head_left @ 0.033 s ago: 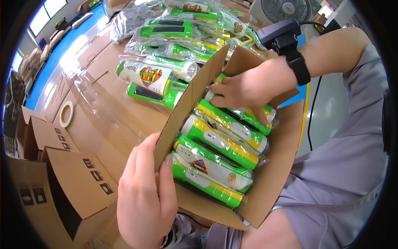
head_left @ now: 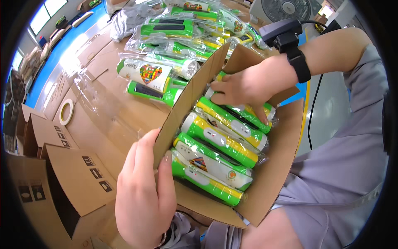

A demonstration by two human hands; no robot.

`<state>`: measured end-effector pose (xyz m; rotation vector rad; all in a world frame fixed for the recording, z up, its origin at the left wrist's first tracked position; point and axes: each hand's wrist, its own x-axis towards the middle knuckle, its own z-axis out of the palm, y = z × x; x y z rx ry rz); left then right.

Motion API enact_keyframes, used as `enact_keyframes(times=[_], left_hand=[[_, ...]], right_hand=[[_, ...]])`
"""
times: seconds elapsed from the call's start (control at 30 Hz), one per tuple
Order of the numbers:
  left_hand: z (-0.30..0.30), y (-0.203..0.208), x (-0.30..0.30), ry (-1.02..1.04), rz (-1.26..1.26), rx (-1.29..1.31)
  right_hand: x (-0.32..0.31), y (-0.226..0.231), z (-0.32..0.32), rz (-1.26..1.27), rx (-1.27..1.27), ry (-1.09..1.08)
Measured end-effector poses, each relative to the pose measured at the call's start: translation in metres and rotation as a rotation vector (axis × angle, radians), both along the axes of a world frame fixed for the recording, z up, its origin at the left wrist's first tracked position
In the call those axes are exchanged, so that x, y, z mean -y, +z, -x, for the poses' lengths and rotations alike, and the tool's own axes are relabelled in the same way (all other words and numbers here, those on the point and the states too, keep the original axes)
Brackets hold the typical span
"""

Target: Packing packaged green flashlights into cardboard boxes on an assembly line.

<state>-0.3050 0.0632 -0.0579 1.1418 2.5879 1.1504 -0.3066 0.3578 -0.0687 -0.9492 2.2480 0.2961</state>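
Note:
A cardboard box (head_left: 280, 166) stands open and tilted in front of me, with a row of green, yellow and white flashlights (head_left: 222, 139) in clear plastic bags lying side by side in it. My left hand (head_left: 143, 195) pinches the box's left wall, thumb inside and fingers outside. At the far end of the box, my right hand (head_left: 244, 87) reaches in from above. Its fingers and thumb span a bagged flashlight (head_left: 248, 116), gripping it by its two ends; the palm hides part of that flashlight.
Beyond the box, a heap of bagged flashlights (head_left: 178, 31) covers the far cardboard-topped table (head_left: 99, 95). A tape roll (head_left: 66, 112) lies on the left. Open cardboard cartons (head_left: 78, 178) stand at the near left. A fan (head_left: 286, 9) and a black cable (head_left: 315, 112) are on the right.

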Motion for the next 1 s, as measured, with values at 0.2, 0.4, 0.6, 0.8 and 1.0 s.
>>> enact_keyframes(times=[0.2, 0.4, 0.6, 0.8, 1.0], left_hand=[[0.003, -0.002, 0.0, 0.001, -0.043, -0.01], [-0.002, 0.003, 0.02, 0.056, -0.003, 0.075], [0.001, 0.01, 0.031, 0.081, 0.009, 0.134], [-0.003, 0.01, 0.037, 0.104, -0.048, 0.143], [0.006, -0.014, 0.045, 0.057, -0.102, -0.133]], right_hand=[[0.018, 0.039, -0.007, 0.057, -0.05, -0.07], [0.097, 0.039, -0.015, 0.248, -0.014, 0.164], [0.122, 0.011, -0.018, 0.368, -0.06, 0.177], [0.133, 0.001, -0.022, 0.292, -0.072, 0.137], [0.151, -0.001, -0.022, 0.146, -0.019, 0.084]])
